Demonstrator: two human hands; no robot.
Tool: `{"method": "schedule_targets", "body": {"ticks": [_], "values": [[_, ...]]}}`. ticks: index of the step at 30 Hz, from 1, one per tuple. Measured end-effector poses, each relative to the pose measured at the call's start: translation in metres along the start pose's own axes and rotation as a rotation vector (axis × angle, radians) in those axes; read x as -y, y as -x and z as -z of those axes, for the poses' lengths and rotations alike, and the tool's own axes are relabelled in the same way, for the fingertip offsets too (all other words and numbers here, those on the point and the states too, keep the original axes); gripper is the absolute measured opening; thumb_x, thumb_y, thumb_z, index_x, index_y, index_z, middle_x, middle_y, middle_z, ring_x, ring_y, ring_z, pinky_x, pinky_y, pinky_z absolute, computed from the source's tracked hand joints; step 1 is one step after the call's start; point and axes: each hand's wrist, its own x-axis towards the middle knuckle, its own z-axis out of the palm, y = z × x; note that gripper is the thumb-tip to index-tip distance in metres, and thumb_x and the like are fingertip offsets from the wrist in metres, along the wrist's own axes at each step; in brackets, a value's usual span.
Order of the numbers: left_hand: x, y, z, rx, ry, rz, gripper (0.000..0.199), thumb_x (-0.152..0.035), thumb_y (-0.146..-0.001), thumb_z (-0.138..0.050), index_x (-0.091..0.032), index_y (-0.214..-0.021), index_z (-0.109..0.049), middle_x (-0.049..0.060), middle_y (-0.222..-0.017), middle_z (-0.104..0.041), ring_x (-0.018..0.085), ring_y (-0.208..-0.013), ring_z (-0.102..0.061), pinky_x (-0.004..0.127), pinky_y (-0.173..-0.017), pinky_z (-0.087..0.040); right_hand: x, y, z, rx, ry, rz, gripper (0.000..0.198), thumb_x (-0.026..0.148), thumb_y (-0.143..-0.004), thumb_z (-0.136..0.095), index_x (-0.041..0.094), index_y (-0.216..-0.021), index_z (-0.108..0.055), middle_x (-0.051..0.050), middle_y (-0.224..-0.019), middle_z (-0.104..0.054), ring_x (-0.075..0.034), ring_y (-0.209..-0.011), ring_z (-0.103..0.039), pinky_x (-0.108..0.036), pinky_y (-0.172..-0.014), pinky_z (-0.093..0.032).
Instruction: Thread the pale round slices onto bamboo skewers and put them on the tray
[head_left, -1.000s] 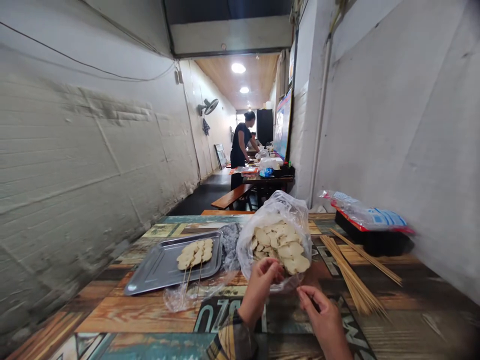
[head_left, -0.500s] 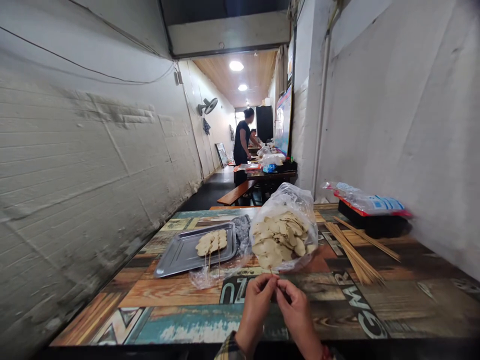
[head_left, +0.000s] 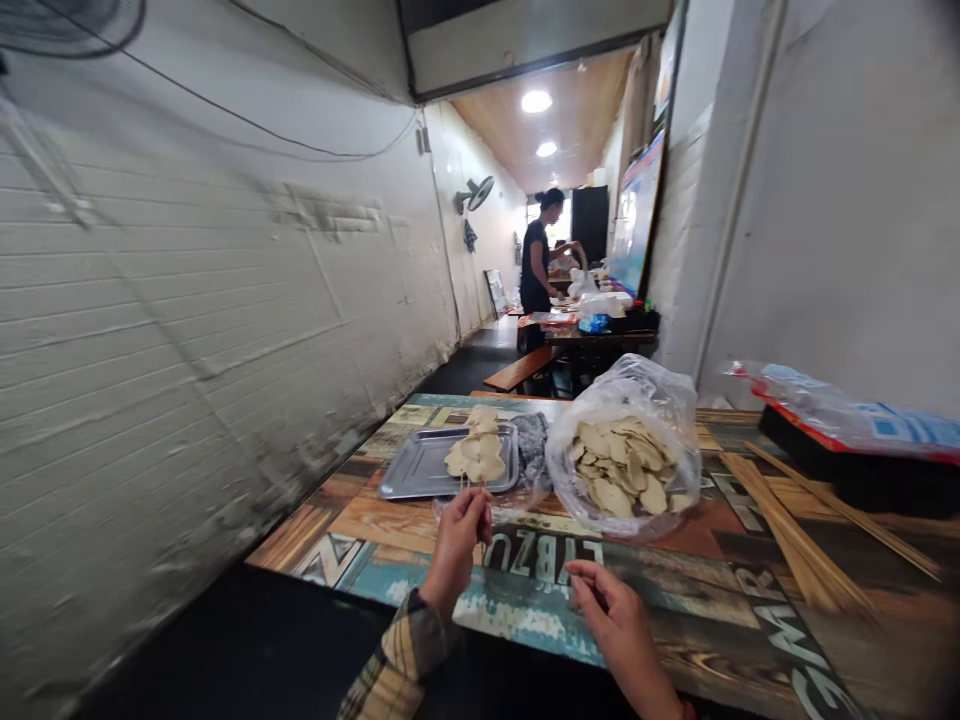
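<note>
My left hand (head_left: 454,545) is closed on the stick of a skewer (head_left: 476,458) threaded with pale, flat, round-edged slices. These slices are over the metal tray (head_left: 416,468), overlapping other skewered slices (head_left: 483,418) there, so I cannot tell whether they touch. My right hand (head_left: 619,625) is above the front of the table, thumb and fingers apart, holding nothing. A clear plastic bag (head_left: 562,462), its mouth spread wide, holds a heap of loose pale slices (head_left: 628,468) beyond my right hand.
Bare wooden sticks (head_left: 799,530) lie on the patterned table (head_left: 397,525) at right, beside a black container (head_left: 862,470) topped with plastic packaging (head_left: 855,405). Crumpled grey plastic (head_left: 532,445) sits between tray and bag. A person (head_left: 536,265) stands at a farther table.
My hands were together in front of the bag. The left has moved left to the tray with the skewer; the right has let go and is apart. My view has swung left.
</note>
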Motion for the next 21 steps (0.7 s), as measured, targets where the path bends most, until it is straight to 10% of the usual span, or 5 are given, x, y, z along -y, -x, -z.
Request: {"method": "schedule_targets", "body": {"ticks": [5,21], "values": [[-0.012,-0.035,0.038,-0.132,-0.028,0.011,0.032,-0.045,-0.068,-0.064,-0.018,-0.079,-0.05,-0.012,-0.049,-0.03,0.001,-0.035,-0.019,0.015,-0.036,-0.011,0.003,0.0,0.004,0.037,-0.02,-0.034,0.04,0.05,-0.082,-0.056,0.015,-0.093,-0.072,-0.008,-0.074,-0.072,-0.02,-0.061,-0.066,-0.026,-0.058,-0.053],[-0.001,-0.081,0.078,-0.263,-0.377,0.142,0.016,-0.02,-0.071,-0.053,-0.013,-0.085,-0.056,-0.009,-0.044,-0.041,0.002,-0.031,-0.023,0.017,-0.036,-0.013,-0.003,0.003,0.008,0.098,-0.05,-0.052,0.04,0.05,-0.081,-0.057,0.017,-0.095,-0.074,-0.008,-0.083,-0.074,-0.02,-0.068,-0.069,-0.025,-0.064,-0.056]]}}
